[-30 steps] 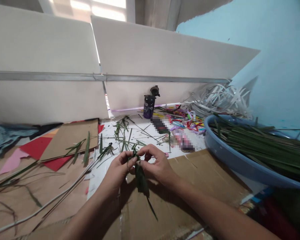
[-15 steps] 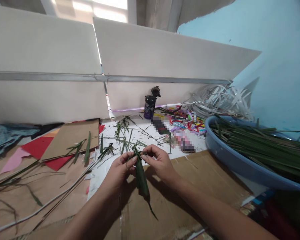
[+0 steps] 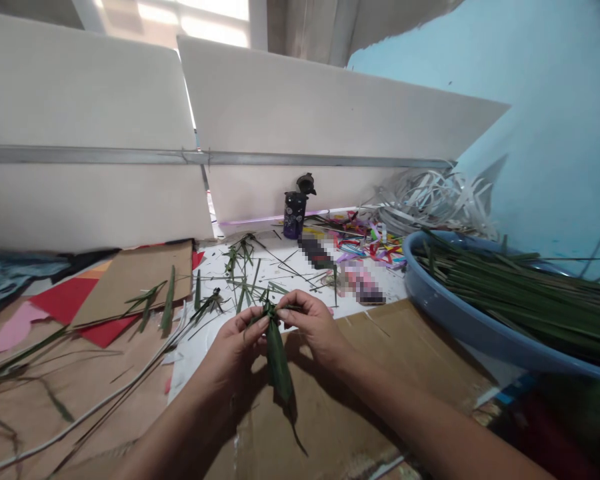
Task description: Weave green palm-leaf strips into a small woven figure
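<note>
A folded green leaf figure (image 3: 280,370) hangs between my two hands, its broad body tapering to a thin tail that points down toward me. My left hand (image 3: 240,337) is closed, with thumb and fingers pinching the knotted top of the leaf from the left. On the other side, my right hand (image 3: 310,325) pinches at the same knot, thumb against index finger. A thin strip seems to run into the right fingertips, but its end is hidden. Below the leaf lies a flat cardboard sheet (image 3: 380,367).
A blue basin (image 3: 420,293) full of long green leaf strips (image 3: 520,300) stands at the right. Behind my hands are leaf scraps (image 3: 240,257), a dark tumbler (image 3: 294,217) with its lid raised, colourful strips (image 3: 375,243) and coiled white strapping (image 3: 430,200). Cardboard (image 3: 140,280) and red paper (image 3: 70,297) lie left.
The whole view has shifted slightly, so most things sit a little further left. Both hands keep their pinch at the leaf's knot, with only small finger movement.
</note>
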Demonstrator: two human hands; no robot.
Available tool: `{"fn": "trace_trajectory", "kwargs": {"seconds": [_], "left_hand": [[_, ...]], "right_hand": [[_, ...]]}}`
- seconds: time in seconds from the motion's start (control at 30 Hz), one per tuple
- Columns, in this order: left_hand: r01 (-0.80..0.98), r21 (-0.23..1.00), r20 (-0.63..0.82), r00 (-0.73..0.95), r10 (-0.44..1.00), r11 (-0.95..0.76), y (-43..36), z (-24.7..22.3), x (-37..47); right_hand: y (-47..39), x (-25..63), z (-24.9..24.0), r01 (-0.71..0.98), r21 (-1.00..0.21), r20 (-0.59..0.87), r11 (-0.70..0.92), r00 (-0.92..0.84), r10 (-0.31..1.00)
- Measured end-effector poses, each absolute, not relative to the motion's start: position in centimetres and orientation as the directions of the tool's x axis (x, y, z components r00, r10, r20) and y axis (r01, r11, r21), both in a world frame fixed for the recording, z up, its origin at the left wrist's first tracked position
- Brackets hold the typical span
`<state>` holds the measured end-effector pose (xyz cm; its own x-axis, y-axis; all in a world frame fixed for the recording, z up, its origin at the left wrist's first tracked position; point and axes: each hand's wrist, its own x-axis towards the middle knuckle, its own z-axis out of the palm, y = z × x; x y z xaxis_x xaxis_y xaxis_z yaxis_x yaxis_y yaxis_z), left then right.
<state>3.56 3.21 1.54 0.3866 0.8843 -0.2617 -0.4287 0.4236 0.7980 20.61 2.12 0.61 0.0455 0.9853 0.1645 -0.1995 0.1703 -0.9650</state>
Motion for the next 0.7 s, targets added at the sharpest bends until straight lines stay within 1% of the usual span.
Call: {"fn": "trace_trajectory", "kwargs": {"seconds": [0.2, 0.33, 0.47, 0.53, 0.6, 0.7], "left_hand": [[-0.414, 0.773, -0.345, 0.361, 0.867, 0.480, 2.6, 2.0, 3.6], [-0.413, 0.782, -0.330, 0.359, 0.873, 0.466, 2.0, 2.5, 3.8], [-0.409, 0.789, -0.323, 0.358, 0.876, 0.458, 1.8, 2.8, 3.9], [-0.405, 0.795, -0.318, 0.354, 0.880, 0.450, 1.8, 2.7, 3.8], [-0.401, 0.799, -0.317, 0.351, 0.881, 0.448, 1.9, 2.6, 3.7], [-0.395, 0.794, -0.328, 0.362, 0.872, 0.462, 2.3, 2.4, 3.5]], "right_hand": [[2.2, 20.6, 0.9, -0.223, -0.964, 0.145, 0.148, 0.028, 0.989], [2.4, 20.5, 0.7, -0.253, -0.963, 0.080, 0.091, 0.053, 0.995], [2.6, 20.4, 0.4, -0.323, -0.946, -0.008, 0.001, 0.025, 1.000], [2.7, 20.5, 0.4, -0.325, -0.945, -0.048, -0.044, 0.004, 0.999], [2.8, 20.6, 0.3, -0.312, -0.949, -0.053, -0.054, -0.011, 0.999], [2.8, 20.6, 0.3, -0.307, -0.951, -0.026, -0.026, -0.006, 1.000]]}}
